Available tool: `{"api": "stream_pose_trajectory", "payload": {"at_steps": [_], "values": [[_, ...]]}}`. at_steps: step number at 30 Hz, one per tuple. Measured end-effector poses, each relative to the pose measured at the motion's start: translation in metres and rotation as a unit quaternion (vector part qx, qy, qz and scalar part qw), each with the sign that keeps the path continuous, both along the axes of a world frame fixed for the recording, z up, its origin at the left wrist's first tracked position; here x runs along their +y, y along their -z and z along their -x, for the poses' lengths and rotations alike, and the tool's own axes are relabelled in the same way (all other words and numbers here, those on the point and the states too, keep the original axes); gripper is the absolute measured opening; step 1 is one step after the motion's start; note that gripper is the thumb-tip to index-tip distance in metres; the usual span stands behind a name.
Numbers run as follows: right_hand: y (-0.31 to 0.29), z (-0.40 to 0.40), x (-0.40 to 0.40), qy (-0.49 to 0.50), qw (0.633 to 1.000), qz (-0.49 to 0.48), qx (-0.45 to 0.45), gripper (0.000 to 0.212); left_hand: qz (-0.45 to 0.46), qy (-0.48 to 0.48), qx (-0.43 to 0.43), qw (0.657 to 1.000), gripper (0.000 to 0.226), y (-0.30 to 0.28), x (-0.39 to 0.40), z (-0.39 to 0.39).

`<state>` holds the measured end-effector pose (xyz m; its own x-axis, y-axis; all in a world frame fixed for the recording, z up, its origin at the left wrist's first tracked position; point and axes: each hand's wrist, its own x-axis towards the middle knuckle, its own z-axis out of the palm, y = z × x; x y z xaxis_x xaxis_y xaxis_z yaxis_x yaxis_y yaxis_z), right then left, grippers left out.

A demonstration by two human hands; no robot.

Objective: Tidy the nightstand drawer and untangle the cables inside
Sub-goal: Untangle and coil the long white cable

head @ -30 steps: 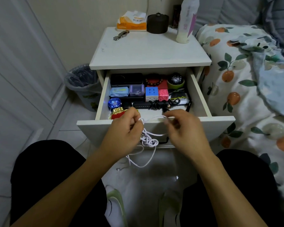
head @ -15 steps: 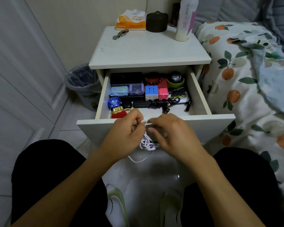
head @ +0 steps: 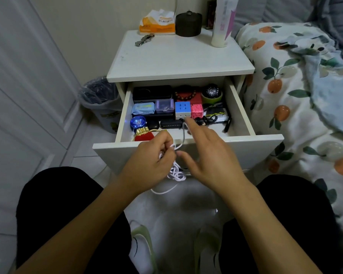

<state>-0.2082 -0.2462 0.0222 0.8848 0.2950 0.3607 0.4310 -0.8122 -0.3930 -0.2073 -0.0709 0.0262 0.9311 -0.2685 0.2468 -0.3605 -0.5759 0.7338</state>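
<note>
The white nightstand's drawer (head: 246, 149) stands pulled out. In front of its face my left hand (head: 149, 163) grips a tangled white cable (head: 175, 173), whose loops hang below my fist. One strand rises from the bunch over the drawer front to the raised forefinger of my right hand (head: 212, 155). That hand's fingers are spread and fairly straight. Whether the strand is hooked on the forefinger or only lies against it I cannot tell. Behind that fingertip a coiled black cable (head: 204, 120) lies in the drawer.
The drawer holds a blue puzzle cube (head: 182, 108), a pink cube (head: 196, 110), a blue yo-yo (head: 138, 122), a red pouch (head: 144, 135) and small boxes. A lined bin (head: 99, 95) stands at left. The bed (head: 295, 95) is at right. My knees flank the drawer.
My right hand let go of its pinch near the left hand, opened and reached up over the drawer front, drawing a strand upward. My left hand kept hold of the bunch.
</note>
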Motion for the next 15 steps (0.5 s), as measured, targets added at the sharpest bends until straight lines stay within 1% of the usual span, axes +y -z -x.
{"api": "stream_pose_trajectory", "payload": {"at_steps": [2,3,5,7,9,10,12,13,15], "values": [[-0.001,-0.001,-0.001,0.014,1.0,0.013,-0.015,0.079,0.0,-0.011,-0.003,1.0,0.024,0.0,0.001,-0.001],[-0.002,-0.001,-0.002,0.013,1.0,0.018,-0.019,0.075,0.004,-0.016,-0.004,1.0,0.024,0.0,0.002,-0.001],[-0.001,-0.001,-0.003,0.0,0.999,0.024,-0.032,0.058,0.017,-0.017,-0.002,1.0,0.027,-0.001,0.003,-0.002],[0.001,-0.002,-0.001,-0.021,0.999,0.021,-0.045,0.034,0.029,-0.005,0.008,1.0,0.031,-0.003,0.002,-0.001],[0.002,-0.003,0.003,-0.042,0.998,0.013,-0.052,0.014,0.04,0.01,0.016,0.999,0.029,-0.004,0.0,0.001],[0.003,-0.004,0.005,-0.049,0.997,0.01,-0.061,0.01,0.047,0.013,0.019,0.999,0.028,-0.004,-0.001,0.002],[0.003,-0.006,0.004,-0.048,0.995,-0.003,-0.084,0.011,0.065,0.005,0.028,0.997,0.024,-0.004,0.0,0.002],[0.003,-0.007,0.002,-0.035,0.995,-0.028,-0.092,0.013,0.072,-0.005,0.032,0.997,0.022,-0.004,0.001,0.001],[-0.001,-0.011,-0.008,0.024,0.989,-0.105,-0.097,0.014,0.077,-0.033,0.039,0.996,0.017,-0.004,0.003,-0.001]]}}
